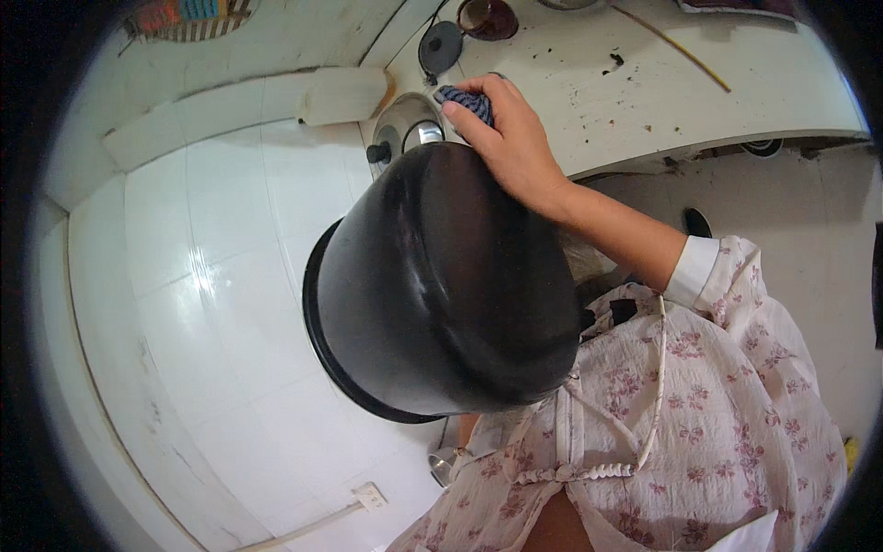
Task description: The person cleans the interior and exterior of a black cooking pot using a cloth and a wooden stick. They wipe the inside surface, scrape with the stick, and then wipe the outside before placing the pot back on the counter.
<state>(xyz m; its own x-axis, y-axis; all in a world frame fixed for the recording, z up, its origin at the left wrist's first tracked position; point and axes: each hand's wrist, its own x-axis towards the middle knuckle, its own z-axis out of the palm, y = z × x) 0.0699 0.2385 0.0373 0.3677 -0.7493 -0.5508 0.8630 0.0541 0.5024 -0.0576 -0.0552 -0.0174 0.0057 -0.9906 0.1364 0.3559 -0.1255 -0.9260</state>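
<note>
A large black pot or bucket [441, 290] fills the middle of the view, tilted, with its flared rim towards the lower left and its mouth facing away. My right hand [514, 134] is beside its upper edge, fingers curled around a crumpled blue-grey striped cloth or scrubber [469, 103]. Whether the cloth touches the black vessel cannot be told. Below the vessel only a sliver of my left forearm [469, 428] shows; the left hand itself is out of sight behind the vessel. Just beyond the rim of the cloth hand is a steel vessel [386, 131] with a black knob.
A dark lid [440, 47], a reddish-brown pot [488, 19] and a thin stick [672, 48] lie on the white counter [586, 90], which has dark specks. Another steel vessel [441, 466] partly shows low down. White tiles [227, 290] with an outlet box [370, 495] run along the left.
</note>
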